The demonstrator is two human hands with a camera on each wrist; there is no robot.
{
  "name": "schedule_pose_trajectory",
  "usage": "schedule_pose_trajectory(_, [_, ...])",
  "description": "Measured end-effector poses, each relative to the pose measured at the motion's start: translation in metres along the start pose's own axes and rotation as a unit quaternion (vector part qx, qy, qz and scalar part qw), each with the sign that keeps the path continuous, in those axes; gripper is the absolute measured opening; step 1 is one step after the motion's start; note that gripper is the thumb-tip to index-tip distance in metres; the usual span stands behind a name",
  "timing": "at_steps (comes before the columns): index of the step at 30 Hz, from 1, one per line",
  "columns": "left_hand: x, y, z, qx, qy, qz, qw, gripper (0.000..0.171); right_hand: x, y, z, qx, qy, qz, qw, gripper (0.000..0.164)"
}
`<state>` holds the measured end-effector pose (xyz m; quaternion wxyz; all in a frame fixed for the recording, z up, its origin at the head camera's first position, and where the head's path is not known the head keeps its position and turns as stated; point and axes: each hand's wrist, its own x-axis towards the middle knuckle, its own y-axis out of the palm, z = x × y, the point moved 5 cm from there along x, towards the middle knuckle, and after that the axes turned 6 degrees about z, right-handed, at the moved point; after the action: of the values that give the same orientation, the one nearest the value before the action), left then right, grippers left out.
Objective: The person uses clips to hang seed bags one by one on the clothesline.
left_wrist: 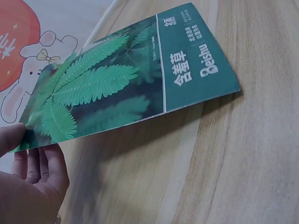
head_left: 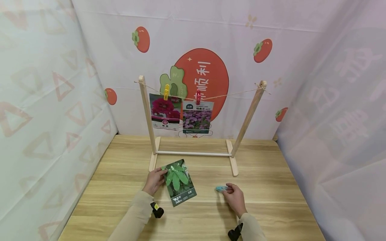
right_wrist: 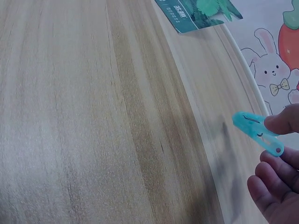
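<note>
My left hand (head_left: 154,181) pinches a green seed packet (head_left: 179,182) by its upper left corner, thumb on the printed face and fingers behind. A fern-like leaf picture covers the packet, with a dark green band at its lower end; the left wrist view shows it tilted over the table with a shadow beneath. Off to the right, my right hand (head_left: 236,198) holds a turquoise clothespin (right_wrist: 257,131) between thumb and fingers, its tip pointing left. In the right wrist view the clothespin's jaws look closed, with nothing between them.
Behind the hands stands a wooden frame (head_left: 193,153) with a string (head_left: 230,95) tied across its posts. A yellow clothespin (head_left: 166,92) holds a red-flower packet (head_left: 165,112); a red clothespin (head_left: 198,97) holds a purple-flower packet (head_left: 197,117). Printed cloth (head_left: 193,20) encloses the wooden table (head_left: 271,187).
</note>
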<state>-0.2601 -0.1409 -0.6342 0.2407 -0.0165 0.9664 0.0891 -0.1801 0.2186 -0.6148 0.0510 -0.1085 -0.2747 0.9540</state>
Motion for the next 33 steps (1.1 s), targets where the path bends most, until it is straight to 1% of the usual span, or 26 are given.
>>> schedule_pose_trajectory(5, [-0.001, 0.001, 0.000, -0.022, 0.006, -0.004, 0.9997, 0.046, 0.000, 0.000, 0.000, 0.019, 0.004, -0.002, 1.000, 0.034])
schedule_pose_trajectory(8, [-0.001, 0.002, 0.000, -0.023, 0.013, -0.005, 0.9996, 0.046, 0.000, -0.001, 0.000, 0.031, -0.001, -0.003, 1.000, 0.033])
schedule_pose_trajectory(11, [-0.001, 0.003, -0.002, -0.016, 0.024, -0.003, 0.9996, 0.046, 0.001, -0.002, 0.002, 0.049, -0.006, -0.001, 0.999, 0.034])
schedule_pose_trajectory(17, [-0.002, 0.003, -0.006, -0.004, 0.027, -0.006, 0.9996, 0.045, 0.003, -0.005, 0.004, 0.082, -0.011, -0.002, 0.997, 0.039])
schedule_pose_trajectory(23, [-0.003, 0.003, -0.009, 0.015, 0.019, -0.016, 0.9996, 0.046, 0.005, -0.008, 0.004, 0.092, -0.012, -0.017, 0.995, 0.036])
schedule_pose_trajectory(27, [-0.003, 0.003, -0.014, 0.025, 0.017, -0.020, 0.9993, 0.047, 0.006, -0.011, 0.005, 0.096, -0.013, -0.025, 0.995, 0.038])
schedule_pose_trajectory(29, [-0.004, 0.003, -0.017, 0.028, 0.022, -0.021, 0.9992, 0.048, 0.007, -0.013, 0.007, 0.097, -0.014, -0.031, 0.995, 0.039])
schedule_pose_trajectory(33, [-0.008, 0.005, -0.025, 0.028, 0.030, -0.024, 0.9989, 0.043, 0.010, -0.018, 0.011, 0.107, -0.015, -0.036, 0.993, 0.039])
